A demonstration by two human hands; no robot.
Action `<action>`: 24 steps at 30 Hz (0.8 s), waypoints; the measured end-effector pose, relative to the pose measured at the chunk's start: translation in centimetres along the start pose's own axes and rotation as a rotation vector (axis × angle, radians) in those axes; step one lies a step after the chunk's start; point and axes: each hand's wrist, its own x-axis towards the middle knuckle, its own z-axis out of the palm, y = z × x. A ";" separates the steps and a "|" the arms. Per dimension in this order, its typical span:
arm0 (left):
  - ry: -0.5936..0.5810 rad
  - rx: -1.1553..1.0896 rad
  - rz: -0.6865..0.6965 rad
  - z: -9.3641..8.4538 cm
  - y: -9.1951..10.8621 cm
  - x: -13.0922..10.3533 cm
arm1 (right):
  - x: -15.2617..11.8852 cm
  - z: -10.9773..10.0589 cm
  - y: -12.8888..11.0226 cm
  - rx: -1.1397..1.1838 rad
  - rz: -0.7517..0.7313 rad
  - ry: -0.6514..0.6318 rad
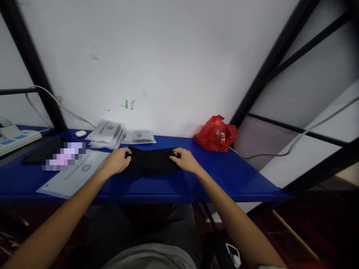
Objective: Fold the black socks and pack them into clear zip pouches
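A black cloth [151,161] is stretched sideways between my two hands, low over the blue table near its front part. My left hand [119,160] pinches its left end between thumb and fingers. At the right end, my right hand [183,158] grips the cloth the same way, and a small pale spot shows by the fingertips. Just left of my left hand, a flat translucent plastic bag [81,170] with grey print lies on the table, partly under my forearm.
Behind my left hand are a stack of packaged bags [108,132] and another packet [138,136]. A red plastic bag [215,134] sits back right. Left are a blurred phone [64,156], a white case [80,133] and a power strip [19,140]. The blue table [238,179] meets a wall.
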 end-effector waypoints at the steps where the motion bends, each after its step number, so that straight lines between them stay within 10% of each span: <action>1: -0.006 0.067 -0.032 0.6 0.1 0.2 | 0.2 0.7 0.3 -0.053 0.007 0.005; 11: -0.030 0.283 0.376 0.5 0.8 -2.8 | -2.6 0.3 0.7 -0.099 -0.286 0.093; 16: -0.225 0.264 0.348 0.2 -0.2 -4.2 | -4.2 -0.5 1.0 -0.178 -0.307 -0.152; 24: -0.187 0.194 0.233 -0.4 0.1 -3.9 | -3.7 -0.5 0.9 -0.183 -0.318 -0.152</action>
